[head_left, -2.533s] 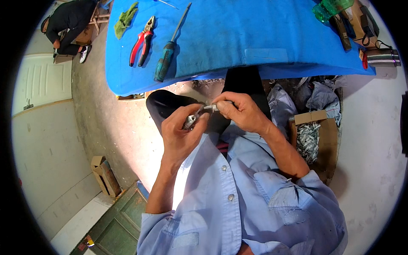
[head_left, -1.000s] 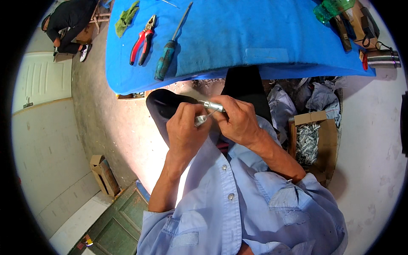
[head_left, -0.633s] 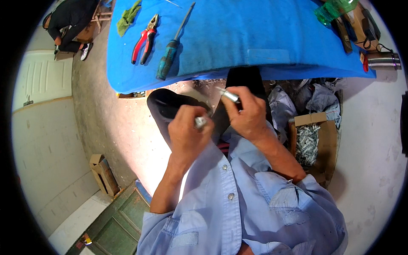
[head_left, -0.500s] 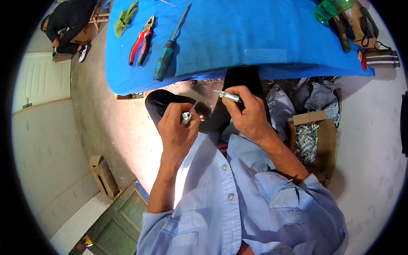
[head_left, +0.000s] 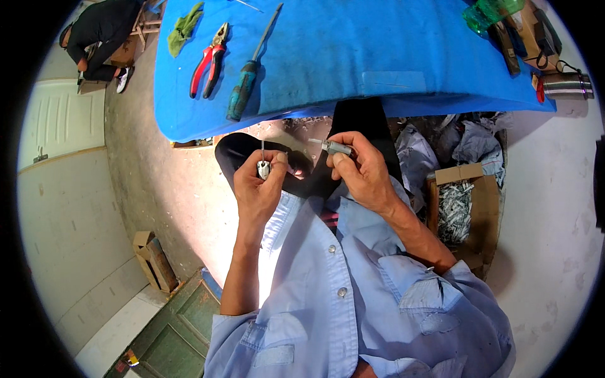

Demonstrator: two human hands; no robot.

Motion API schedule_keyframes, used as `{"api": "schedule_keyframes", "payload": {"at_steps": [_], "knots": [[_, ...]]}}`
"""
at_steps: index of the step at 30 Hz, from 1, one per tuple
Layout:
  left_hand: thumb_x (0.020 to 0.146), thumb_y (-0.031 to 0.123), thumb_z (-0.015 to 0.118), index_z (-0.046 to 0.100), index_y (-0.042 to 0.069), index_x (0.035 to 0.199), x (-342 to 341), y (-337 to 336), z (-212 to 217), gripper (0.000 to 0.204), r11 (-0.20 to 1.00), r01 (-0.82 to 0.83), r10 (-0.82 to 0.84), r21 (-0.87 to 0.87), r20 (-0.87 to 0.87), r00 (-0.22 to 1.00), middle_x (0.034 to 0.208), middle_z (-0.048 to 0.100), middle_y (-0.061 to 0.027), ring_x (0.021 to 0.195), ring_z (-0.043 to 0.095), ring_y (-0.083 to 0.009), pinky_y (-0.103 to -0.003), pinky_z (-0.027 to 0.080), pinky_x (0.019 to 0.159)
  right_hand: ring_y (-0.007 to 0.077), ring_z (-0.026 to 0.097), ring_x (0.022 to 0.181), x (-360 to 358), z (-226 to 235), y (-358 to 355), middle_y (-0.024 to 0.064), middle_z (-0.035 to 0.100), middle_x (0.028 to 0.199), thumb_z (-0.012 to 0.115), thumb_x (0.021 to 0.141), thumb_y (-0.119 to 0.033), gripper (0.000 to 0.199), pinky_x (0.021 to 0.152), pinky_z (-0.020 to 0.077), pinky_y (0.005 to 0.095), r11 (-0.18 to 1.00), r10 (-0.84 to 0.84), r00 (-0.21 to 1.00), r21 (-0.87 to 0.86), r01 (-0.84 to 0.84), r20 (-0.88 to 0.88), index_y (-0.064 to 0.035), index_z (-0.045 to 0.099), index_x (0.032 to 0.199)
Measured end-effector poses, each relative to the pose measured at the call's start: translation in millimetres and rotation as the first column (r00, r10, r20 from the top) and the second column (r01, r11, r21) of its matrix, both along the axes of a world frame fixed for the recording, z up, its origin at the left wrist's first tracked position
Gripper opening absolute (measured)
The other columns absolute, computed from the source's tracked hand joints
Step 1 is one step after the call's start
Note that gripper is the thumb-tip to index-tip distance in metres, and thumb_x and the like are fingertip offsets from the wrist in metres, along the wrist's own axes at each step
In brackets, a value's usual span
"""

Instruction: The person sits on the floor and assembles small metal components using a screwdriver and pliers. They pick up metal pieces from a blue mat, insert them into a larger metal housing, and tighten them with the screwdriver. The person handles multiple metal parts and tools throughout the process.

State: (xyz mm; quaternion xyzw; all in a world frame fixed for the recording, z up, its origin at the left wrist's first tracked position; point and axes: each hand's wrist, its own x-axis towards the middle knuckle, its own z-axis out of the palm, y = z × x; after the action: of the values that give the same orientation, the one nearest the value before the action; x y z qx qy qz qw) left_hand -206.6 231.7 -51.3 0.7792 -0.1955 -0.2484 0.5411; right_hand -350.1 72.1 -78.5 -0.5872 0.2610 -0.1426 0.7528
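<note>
Over my lap, my left hand (head_left: 255, 196) pinches a small silver metal piece (head_left: 263, 169) between thumb and fingers. A thin rod stands up from that piece. To its right, my right hand (head_left: 367, 173) is closed around a grey-silver cylindrical metal part (head_left: 337, 148), which has a thin pin pointing left toward the other hand. The two pieces are apart, and their exact kind is too small to make out. Beyond my hands, on the blue-covered table (head_left: 328, 57), lie a screwdriver (head_left: 244, 88) with a teal handle and red-and-black pliers (head_left: 209, 62).
A green glove or rag (head_left: 184, 28) lies at the table's far left. At the right are a green plastic bottle (head_left: 488, 16) and a steel flask (head_left: 564, 86). Below them stands a cardboard box (head_left: 482, 211) of small metal parts. Another person (head_left: 101, 38) bends forward at upper left.
My left hand has turned and shifted slightly left, so the rod now points straight up. The right hand has tilted its cylinder, and its pin sits a little further left and lower.
</note>
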Motion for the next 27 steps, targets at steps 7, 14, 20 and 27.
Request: {"api": "schedule_keyframes", "payload": {"at_steps": [7,14,20,27], "knots": [[0.101,0.015,0.074,0.075,0.0,0.106,2.9,3.7,-6.9,0.016,0.999,-0.046,0.047,-0.015,0.019,0.999,0.091,0.07,0.0007,0.08,0.058,-0.0057,-0.022,0.046,0.07,0.0081,0.064,0.078,1.0,9.8,-2.9,0.0076,0.069,0.096,0.057,0.102,-0.006,0.025,0.069,0.0535,0.0249,0.994,0.038,0.999,0.1,-0.04,0.019,0.0023,0.059,0.125],[0.099,0.01,0.074,0.076,0.0,0.121,-8.6,-1.3,11.8,0.024,0.998,0.019,-0.021,-0.063,-0.018,1.0,0.102,0.074,-0.0034,0.092,0.066,-0.0079,-0.022,0.052,0.083,0.0094,0.067,0.084,2.1,20.8,2.6,0.0073,0.07,0.097,0.059,0.101,-0.005,0.023,0.073,0.0547,0.0265,0.997,0.07,0.997,-0.021,-0.069,0.014,0.0008,0.06,0.123],[0.097,0.008,0.077,0.076,0.0,0.119,-11.7,-3.4,14.5,0.023,0.99,0.099,-0.099,-0.101,-0.002,0.995,0.098,0.074,-0.0012,0.089,0.065,-0.0065,-0.021,0.052,0.079,0.0112,0.07,0.091,4.1,24.8,4.7,0.0082,0.071,0.1,0.063,0.099,-0.004,0.023,0.076,0.0572,0.0289,0.989,0.11,0.993,-0.1,-0.105,0.039,0.001,0.061,0.121],[0.098,0.011,0.077,0.075,0.0,0.105,-10.7,1.5,14.2,0.013,0.983,0.149,-0.142,-0.11,0.069,0.987,0.089,0.07,0.0003,0.076,0.057,-0.0046,-0.021,0.044,0.065,0.0128,0.071,0.092,4.9,26.7,6.2,0.0096,0.072,0.103,0.076,0.093,-0.003,0.029,0.076,0.0599,0.028,0.975,0.123,0.992,-0.19,-0.116,0.027,0.0003,0.064,0.119]]}}
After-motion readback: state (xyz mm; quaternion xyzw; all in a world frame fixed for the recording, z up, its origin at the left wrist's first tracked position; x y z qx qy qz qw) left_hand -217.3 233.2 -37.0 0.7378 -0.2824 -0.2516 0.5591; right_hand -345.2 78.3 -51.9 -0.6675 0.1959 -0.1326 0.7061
